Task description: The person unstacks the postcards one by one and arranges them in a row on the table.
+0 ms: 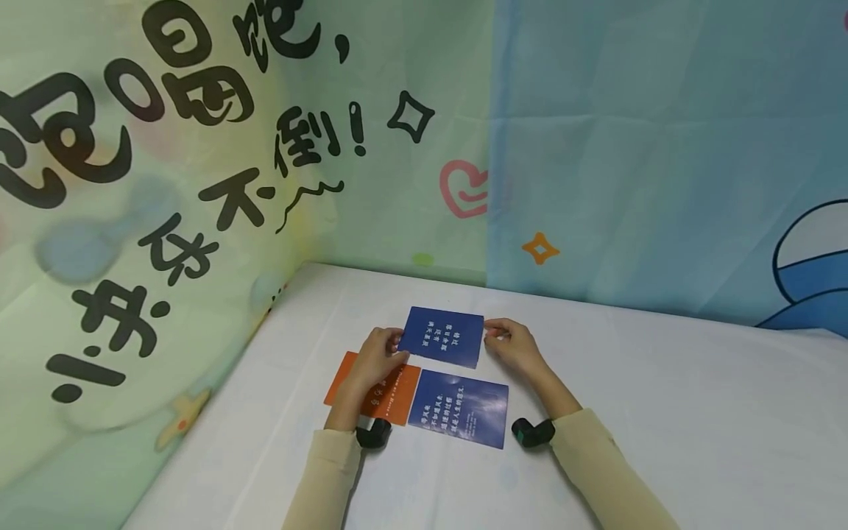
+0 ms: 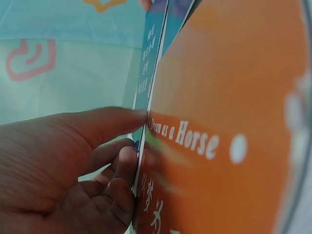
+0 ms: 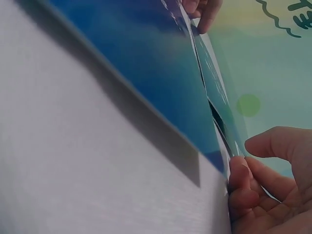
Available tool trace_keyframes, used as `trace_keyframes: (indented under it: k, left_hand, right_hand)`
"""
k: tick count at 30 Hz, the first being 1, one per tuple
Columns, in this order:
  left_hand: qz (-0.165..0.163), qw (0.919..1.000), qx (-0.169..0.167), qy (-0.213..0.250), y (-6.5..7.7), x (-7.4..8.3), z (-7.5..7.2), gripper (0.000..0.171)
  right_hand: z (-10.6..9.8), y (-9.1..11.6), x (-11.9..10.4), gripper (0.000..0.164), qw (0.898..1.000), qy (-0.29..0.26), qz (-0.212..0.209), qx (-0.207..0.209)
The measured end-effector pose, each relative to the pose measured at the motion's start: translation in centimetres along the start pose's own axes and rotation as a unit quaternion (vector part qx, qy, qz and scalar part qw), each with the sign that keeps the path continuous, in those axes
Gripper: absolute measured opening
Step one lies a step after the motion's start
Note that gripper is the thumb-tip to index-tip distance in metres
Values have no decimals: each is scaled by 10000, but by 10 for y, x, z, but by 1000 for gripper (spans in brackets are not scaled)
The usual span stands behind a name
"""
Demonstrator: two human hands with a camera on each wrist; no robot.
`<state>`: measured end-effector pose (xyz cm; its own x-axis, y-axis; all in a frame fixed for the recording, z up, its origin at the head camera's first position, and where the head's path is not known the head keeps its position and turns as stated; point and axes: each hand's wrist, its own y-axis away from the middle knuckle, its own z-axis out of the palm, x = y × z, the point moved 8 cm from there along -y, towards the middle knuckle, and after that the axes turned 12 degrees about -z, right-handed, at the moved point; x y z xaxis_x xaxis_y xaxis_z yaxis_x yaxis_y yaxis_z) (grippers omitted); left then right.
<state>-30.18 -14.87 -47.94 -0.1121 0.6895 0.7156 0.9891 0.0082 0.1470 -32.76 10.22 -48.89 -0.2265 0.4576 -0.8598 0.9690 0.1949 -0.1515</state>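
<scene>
The upper rectangular blue card with white lettering (image 1: pixel 445 331) is just below the middle of the head view, between the two hands. At its left edge is the left hand (image 1: pixel 379 356), thumb and fingertips close to the card's margin; whether it pinches the card I cannot tell. The right hand (image 1: pixel 513 344) touches the opposite edge with loosely bent fingers, its thumb standing apart from the fingertips in the right wrist view. Whether this card lies fully flat is unclear. Just below it in the frame, the lower glossy blue card with white lettering (image 1: pixel 464 408) lies on the white cloth-covered desk (image 1: pixel 676 419). Immediately to its left is a rectangular orange card (image 1: pixel 405 389), partly hidden by the left hand; the left wrist view shows "Horse" printed on it. Pale yellow sleeves (image 1: pixel 599 449) enter from the bottom. A green and blue backdrop (image 1: pixel 623 147) fills the upper frame, with large black characters at upper left.
</scene>
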Motion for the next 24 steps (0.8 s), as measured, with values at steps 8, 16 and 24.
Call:
trace_keyframes:
  k: [8, 16, 24]
  left_hand:
    - [-105, 9999, -27, 76, 0, -1, -1, 52]
    - [-54, 10000, 15, 34, -1, -2, -1, 52]
    - [-98, 9999, -14, 81, 0, -2, 1, 53]
  right_hand:
    - [4, 2, 1, 36, 9955, -886, 338, 67]
    - [7, 4, 3, 39, 9894, -1361, 511, 38]
    - [9, 8, 2, 41, 9881, -1449, 498, -98]
